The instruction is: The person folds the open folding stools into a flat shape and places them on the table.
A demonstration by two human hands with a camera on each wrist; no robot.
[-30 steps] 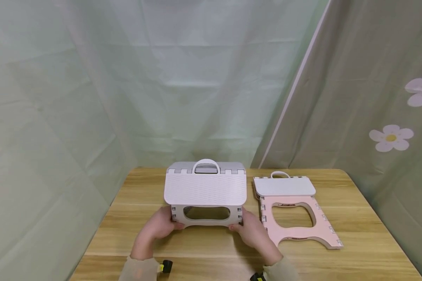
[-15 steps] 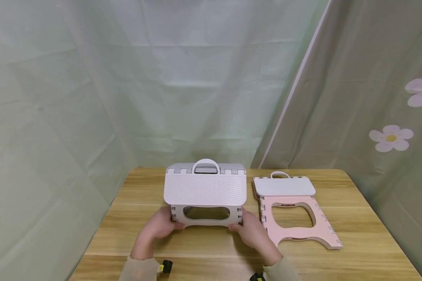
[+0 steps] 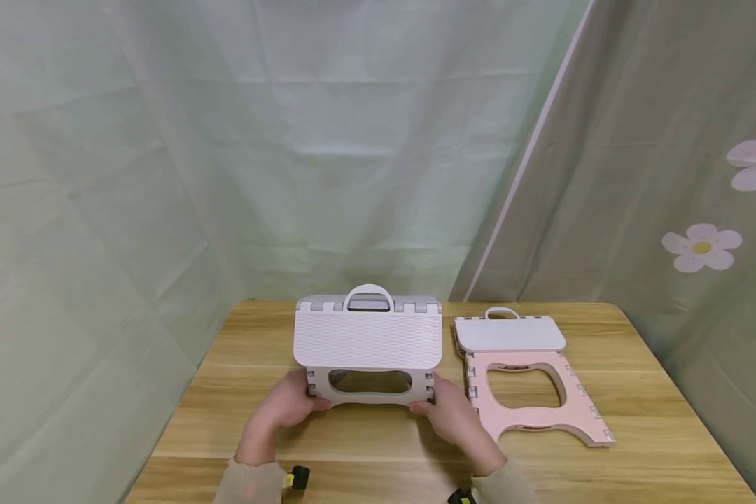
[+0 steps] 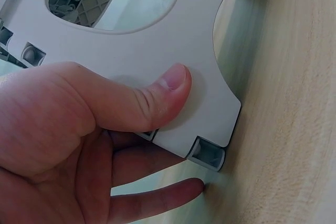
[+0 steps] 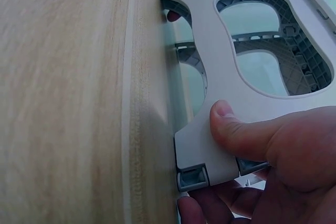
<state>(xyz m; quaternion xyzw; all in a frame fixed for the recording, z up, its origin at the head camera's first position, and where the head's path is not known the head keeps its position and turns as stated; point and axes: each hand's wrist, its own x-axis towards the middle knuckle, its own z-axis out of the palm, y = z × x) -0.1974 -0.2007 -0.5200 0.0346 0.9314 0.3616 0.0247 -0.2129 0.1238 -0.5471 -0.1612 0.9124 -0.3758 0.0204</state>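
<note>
A white-and-grey folding step stool (image 3: 367,339) stands on the wooden table in the head view, its two-part top bent at the middle and its carry loop sticking up. My left hand (image 3: 286,400) grips the near leg panel at its lower left. In the left wrist view, the thumb (image 4: 163,95) presses the panel's face while fingers reach behind its edge. At the lower right, my right hand (image 3: 450,409) pinches the same panel, thumb in front and fingers behind. Through the oval opening, the right wrist view shows the far leg panel (image 5: 191,56). The far half of the top is mostly hidden.
A second folding stool with pink legs (image 3: 504,413) and a white top (image 3: 510,334) lies folded flat close to my right hand. The wooden table (image 3: 353,476) extends to both sides. Pale green curtain (image 3: 353,140) hangs behind, and a flowered grey-green one hangs at the right.
The far half of the stool's top has sunk slightly behind the carry loop. Both hands keep their grip in the same place, and the pink stool has not moved.
</note>
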